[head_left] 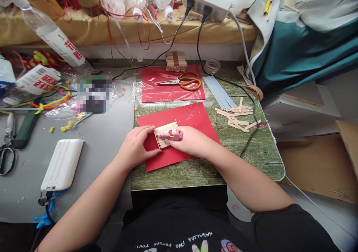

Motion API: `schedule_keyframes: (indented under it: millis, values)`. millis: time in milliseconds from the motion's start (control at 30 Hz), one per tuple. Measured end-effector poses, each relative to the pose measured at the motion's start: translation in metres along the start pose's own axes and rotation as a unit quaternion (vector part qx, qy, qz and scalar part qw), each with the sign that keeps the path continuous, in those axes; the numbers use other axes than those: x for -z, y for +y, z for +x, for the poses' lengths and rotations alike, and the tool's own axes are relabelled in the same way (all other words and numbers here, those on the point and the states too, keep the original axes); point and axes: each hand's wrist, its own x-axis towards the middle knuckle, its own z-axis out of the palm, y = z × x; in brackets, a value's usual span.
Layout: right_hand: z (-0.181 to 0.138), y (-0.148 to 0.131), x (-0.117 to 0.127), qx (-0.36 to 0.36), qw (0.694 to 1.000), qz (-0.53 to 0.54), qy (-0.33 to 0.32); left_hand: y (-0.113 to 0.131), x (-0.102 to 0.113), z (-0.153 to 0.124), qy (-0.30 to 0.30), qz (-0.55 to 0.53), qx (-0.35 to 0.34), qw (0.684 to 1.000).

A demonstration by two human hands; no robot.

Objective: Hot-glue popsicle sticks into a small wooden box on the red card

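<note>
A small panel of wooden craft sticks (165,128) lies on a red sheet of paper (192,119) in front of me. My left hand (138,145) rests at the panel's left edge, fingers curled against it and holding it down. My right hand (190,140) is closed round a pink glue gun (173,134), whose nozzle points left over the panel. The gun's black cable (250,132) runs off to the right across the green table.
Loose craft sticks (240,117) and clear glue rods (219,91) lie at the right. Orange-handled scissors (184,81) rest on a second red sheet behind, with a stick bundle (175,61). A white power bank (63,164) and black scissors (7,147) are at the left.
</note>
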Motion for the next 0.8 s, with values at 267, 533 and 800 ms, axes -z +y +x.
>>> schedule_keyframes:
  millis: [267, 533, 800]
  values:
    - [-0.0051, 0.0041, -0.0009, 0.006, 0.998, 0.065, 0.002, -0.0005, -0.0008, 0.0002, 0.0, 0.002, 0.001, 1.0]
    - [-0.002, 0.0035, 0.0003, -0.02, 0.998, 0.054, -0.004, -0.0004, -0.0007, 0.0001, -0.003, 0.003, 0.001, 1.0]
    - [0.0006, -0.0025, 0.005, -0.018, 1.0, 0.016, -0.008, -0.0018, -0.001, 0.0001, -0.004, -0.004, 0.002, 1.0]
